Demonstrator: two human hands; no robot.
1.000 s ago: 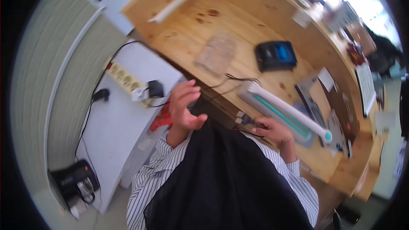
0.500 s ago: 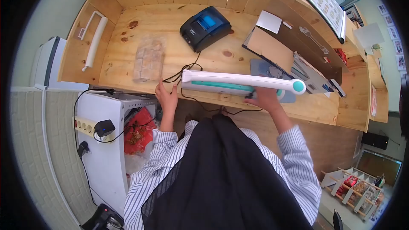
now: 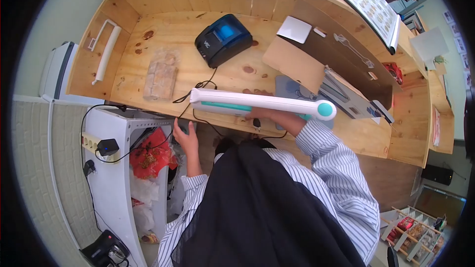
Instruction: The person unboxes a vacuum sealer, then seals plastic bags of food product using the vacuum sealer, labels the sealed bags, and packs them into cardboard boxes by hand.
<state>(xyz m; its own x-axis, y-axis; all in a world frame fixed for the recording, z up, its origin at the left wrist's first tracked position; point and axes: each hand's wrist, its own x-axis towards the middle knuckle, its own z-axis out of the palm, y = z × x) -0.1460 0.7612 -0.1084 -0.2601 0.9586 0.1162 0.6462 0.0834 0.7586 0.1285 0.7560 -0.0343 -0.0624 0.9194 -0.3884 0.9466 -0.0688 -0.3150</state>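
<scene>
My right hand (image 3: 262, 112) is wrapped around the middle of a long white-and-teal bag sealer (image 3: 262, 102), its fingertips showing on the far side. The sealer lies crosswise over the front edge of the desk, its round teal hinge cap at the right. A small black plug (image 3: 257, 123) dangles just below that hand. My left hand (image 3: 187, 141) is in front of the desk edge, left of the sealer, with fingers and thumb apart. A thin black cord (image 3: 184, 112) passes right by its fingertips.
A black receipt printer (image 3: 223, 41) and a clear-wrapped pack of brownish pieces (image 3: 162, 77) stand on the desk (image 3: 133, 76). At the right are an opened cardboard box (image 3: 296, 62) and a grey-blue mat (image 3: 288, 88). A white cabinet (image 3: 109, 183) with a power strip (image 3: 90, 142) stands left.
My right hand has shifted left along the sealer, from near its hinge end to the middle. The sealer has moved slightly left in view, and the camera view has shifted too.
</scene>
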